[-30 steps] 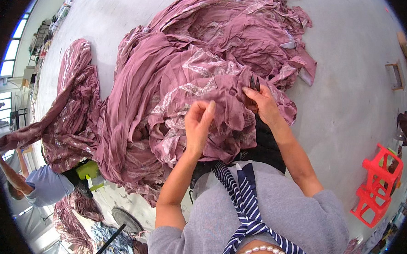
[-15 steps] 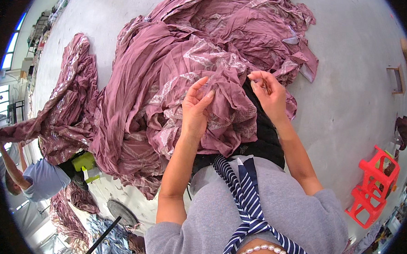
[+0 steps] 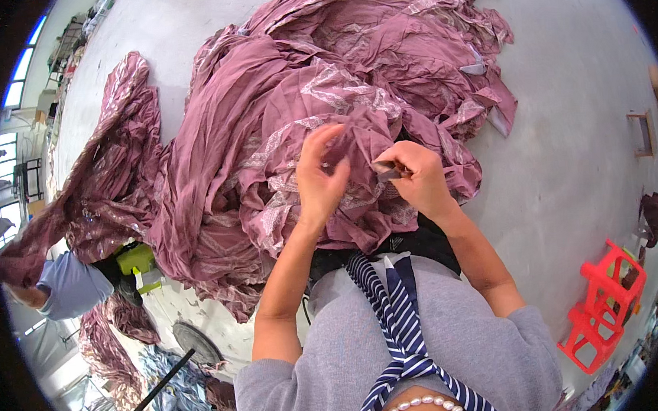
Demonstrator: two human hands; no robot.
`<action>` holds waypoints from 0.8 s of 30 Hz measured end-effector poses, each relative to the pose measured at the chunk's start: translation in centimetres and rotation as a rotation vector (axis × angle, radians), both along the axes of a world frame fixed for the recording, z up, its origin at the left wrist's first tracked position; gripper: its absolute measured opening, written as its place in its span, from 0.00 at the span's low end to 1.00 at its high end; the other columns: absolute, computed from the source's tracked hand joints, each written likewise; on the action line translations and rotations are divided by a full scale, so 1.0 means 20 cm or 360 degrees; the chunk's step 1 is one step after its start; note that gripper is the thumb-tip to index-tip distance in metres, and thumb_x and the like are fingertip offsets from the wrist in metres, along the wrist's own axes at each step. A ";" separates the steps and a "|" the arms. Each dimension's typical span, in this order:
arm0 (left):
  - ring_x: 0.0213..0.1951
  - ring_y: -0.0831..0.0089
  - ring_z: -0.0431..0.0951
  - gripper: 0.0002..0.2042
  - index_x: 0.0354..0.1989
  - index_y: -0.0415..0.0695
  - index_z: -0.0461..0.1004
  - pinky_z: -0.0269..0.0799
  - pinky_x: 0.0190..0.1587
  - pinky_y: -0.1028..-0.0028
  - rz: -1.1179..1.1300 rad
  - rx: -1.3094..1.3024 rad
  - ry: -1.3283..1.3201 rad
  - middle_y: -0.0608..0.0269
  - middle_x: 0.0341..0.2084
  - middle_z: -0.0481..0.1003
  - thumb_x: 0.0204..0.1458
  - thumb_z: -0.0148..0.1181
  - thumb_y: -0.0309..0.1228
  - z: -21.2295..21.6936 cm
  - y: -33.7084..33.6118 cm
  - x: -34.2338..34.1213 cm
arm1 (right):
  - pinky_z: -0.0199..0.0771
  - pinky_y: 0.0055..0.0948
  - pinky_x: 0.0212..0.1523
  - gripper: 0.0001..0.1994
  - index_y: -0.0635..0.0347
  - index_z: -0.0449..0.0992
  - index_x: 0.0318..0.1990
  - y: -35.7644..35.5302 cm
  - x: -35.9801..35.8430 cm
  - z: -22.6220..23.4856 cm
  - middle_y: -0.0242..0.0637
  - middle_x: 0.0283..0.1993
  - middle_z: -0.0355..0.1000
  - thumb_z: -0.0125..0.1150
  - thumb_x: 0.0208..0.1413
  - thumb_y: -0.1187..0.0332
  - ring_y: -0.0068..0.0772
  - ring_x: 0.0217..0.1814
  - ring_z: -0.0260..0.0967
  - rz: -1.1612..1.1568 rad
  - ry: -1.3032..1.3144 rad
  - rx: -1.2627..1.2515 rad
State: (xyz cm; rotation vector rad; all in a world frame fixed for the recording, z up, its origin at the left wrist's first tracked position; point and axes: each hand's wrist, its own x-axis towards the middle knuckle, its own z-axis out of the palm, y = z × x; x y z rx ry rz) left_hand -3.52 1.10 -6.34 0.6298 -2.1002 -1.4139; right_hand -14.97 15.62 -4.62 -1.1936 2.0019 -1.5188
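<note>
A large heap of crumpled mauve fabric (image 3: 215, 159) with pale lace-like patterned bands spreads in front of me and over my lap. My left hand (image 3: 320, 180) hovers at its near part, fingers curved and thumb apart, with loose folds just beyond the fingertips. I cannot make out anything gripped there. Close beside it, my right hand (image 3: 417, 178) is closed round a small dark grey tool (image 3: 388, 172), whose tip points toward the left hand. Most of that tool is hidden inside the fingers, so its kind does not show.
At the left, a person in a light blue top (image 3: 74, 282) is partly behind raised mauve cloth. A red plastic stool (image 3: 606, 302) lies to the right on the pale floor (image 3: 556, 141). Lower left are a black pole (image 3: 156, 393) and light blue fabric (image 3: 177, 396).
My right hand has moved left and nearer to me, closer to the left hand. The left hand's fingers have curled more. At the left, the raised cloth has dropped in front of the person.
</note>
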 end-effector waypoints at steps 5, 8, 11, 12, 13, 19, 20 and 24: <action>0.54 0.56 0.68 0.16 0.35 0.44 0.76 0.63 0.55 0.64 -0.0319 -0.0625 -0.0005 0.58 0.44 0.72 0.33 0.61 0.19 0.13 0.04 -0.04 | 0.63 0.15 0.26 0.03 0.63 0.74 0.32 0.00 0.01 0.03 0.26 0.24 0.70 0.58 0.56 0.73 0.13 0.25 0.64 -0.0097 -0.0749 -0.0082; 0.49 0.57 0.71 0.12 0.30 0.44 0.76 0.66 0.51 0.63 -0.0263 -0.0735 0.0101 0.60 0.39 0.74 0.33 0.63 0.21 0.09 0.01 -0.03 | 0.62 0.14 0.25 0.04 0.63 0.74 0.32 0.00 0.00 0.06 0.27 0.23 0.69 0.58 0.57 0.72 0.12 0.23 0.63 -0.0137 -0.0806 -0.0122; 0.41 0.59 0.74 0.08 0.24 0.41 0.72 0.68 0.45 0.65 -0.0261 -0.0748 0.0232 0.60 0.32 0.75 0.33 0.64 0.22 0.16 0.02 -0.05 | 0.60 0.14 0.23 0.05 0.62 0.74 0.32 -0.01 -0.01 0.06 0.27 0.22 0.69 0.58 0.57 0.71 0.12 0.22 0.62 -0.0205 -0.0772 -0.0198; 0.39 0.60 0.74 0.08 0.24 0.41 0.72 0.68 0.43 0.66 -0.0301 -0.0728 0.0263 0.59 0.31 0.75 0.33 0.63 0.22 0.18 0.01 -0.03 | 0.59 0.14 0.23 0.05 0.62 0.74 0.32 -0.02 -0.01 0.06 0.27 0.22 0.69 0.58 0.57 0.71 0.12 0.22 0.62 -0.0231 -0.0764 -0.0244; 0.37 0.63 0.74 0.07 0.24 0.41 0.71 0.68 0.42 0.69 -0.0348 -0.0449 0.0240 0.61 0.30 0.75 0.35 0.64 0.22 0.19 0.02 -0.02 | 0.59 0.14 0.23 0.05 0.62 0.73 0.31 -0.03 -0.01 0.07 0.26 0.22 0.68 0.58 0.57 0.71 0.12 0.22 0.61 -0.0221 -0.0754 -0.0264; 0.28 0.88 0.67 0.06 0.30 0.41 0.72 0.62 0.31 0.86 -0.0515 0.1165 -0.0102 0.74 0.27 0.71 0.49 0.63 0.28 0.29 0.03 0.03 | 0.57 0.15 0.23 0.06 0.62 0.72 0.30 -0.05 -0.02 0.16 0.25 0.21 0.66 0.58 0.57 0.71 0.12 0.21 0.59 -0.0144 -0.0685 -0.0295; 0.28 0.89 0.66 0.06 0.32 0.41 0.73 0.62 0.31 0.86 -0.0519 0.1201 -0.0118 0.75 0.27 0.71 0.50 0.62 0.29 0.31 0.03 0.02 | 0.57 0.15 0.23 0.06 0.63 0.71 0.29 -0.05 -0.02 0.17 0.25 0.21 0.66 0.58 0.58 0.71 0.12 0.22 0.59 -0.0126 -0.0704 -0.0313; 0.27 0.90 0.66 0.08 0.38 0.40 0.75 0.61 0.30 0.87 -0.0472 0.1407 -0.0089 0.76 0.26 0.72 0.55 0.59 0.31 0.28 0.03 0.04 | 0.57 0.14 0.24 0.06 0.63 0.70 0.30 -0.05 -0.05 0.18 0.26 0.22 0.66 0.56 0.59 0.71 0.12 0.23 0.59 -0.0038 -0.0747 -0.0309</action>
